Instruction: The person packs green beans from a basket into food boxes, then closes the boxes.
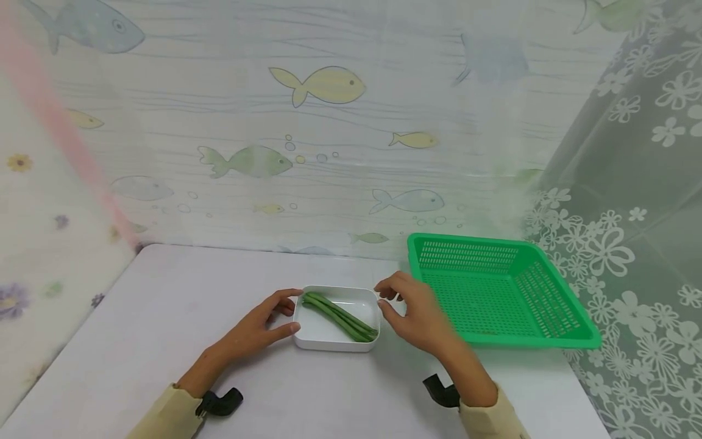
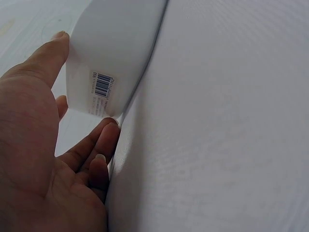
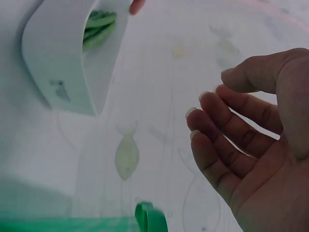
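Observation:
A shallow white rectangular dish stands on the table with several long green bean pods lying slantwise inside. My left hand grips the dish's left end, its thumb at the near corner and its index finger at the far one. In the left wrist view, a barcode label shows on the dish's end wall beside the fingers. My right hand hovers just off the dish's right end, fingers bent loosely and nothing in them. The right wrist view shows a gap between that hand and the dish.
A green perforated plastic basket sits on the right of the white table, close behind my right hand. A fish-patterned curtain hangs along the back, with a flowered sheer curtain at the right.

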Demonstrator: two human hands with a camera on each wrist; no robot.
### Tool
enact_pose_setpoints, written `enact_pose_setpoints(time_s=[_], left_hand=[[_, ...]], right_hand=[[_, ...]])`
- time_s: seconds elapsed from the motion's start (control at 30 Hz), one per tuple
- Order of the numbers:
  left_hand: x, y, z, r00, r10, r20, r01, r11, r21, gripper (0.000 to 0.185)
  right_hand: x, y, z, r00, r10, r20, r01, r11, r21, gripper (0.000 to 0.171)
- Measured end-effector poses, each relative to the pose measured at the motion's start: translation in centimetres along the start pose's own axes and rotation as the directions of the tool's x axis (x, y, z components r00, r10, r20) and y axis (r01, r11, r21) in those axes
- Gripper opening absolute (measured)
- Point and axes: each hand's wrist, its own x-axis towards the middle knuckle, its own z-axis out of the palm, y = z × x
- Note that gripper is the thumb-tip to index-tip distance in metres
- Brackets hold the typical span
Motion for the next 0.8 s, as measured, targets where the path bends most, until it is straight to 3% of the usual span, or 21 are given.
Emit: enact_pose_setpoints(time_s=[0.2, 0.53, 0.67, 0.8], left_hand=[[-0.4, 0.1, 0.1, 1.000, -0.007, -0.007, 0.007, 1.000, -0.006, 0.069], [-0.4, 0.1, 0.4, 1.000, -0.001, -0.003, 0.001, 1.000, -0.024, 0.069], [-0.4, 0.2, 0.4, 1.000, -0.001, -0.002, 0.001, 1.000, -0.016, 0.069], [-0.5, 0.3, 0.4, 1.000, -0.008, -0.006, 0.008, 1.000, -0.016, 0.069]], right_hand=[[-1.4, 1.0, -2.0, 1.000, 0.020, -0.014, -0.020, 1.000, -0.022, 0.025], [-3.7, 3.4, -6.1, 0.999, 0.031, -0.038, -0.037, 0.987, -0.159, 0.024], [-4.3, 4.6, -7.8, 0.999, 0.043, 0.005, -0.041, 0.980, -0.196, 0.024], [-4.3, 5.9, -9.0, 0.988, 0.094, 0.123, -0.071, 0.980, -0.184, 0.023]])
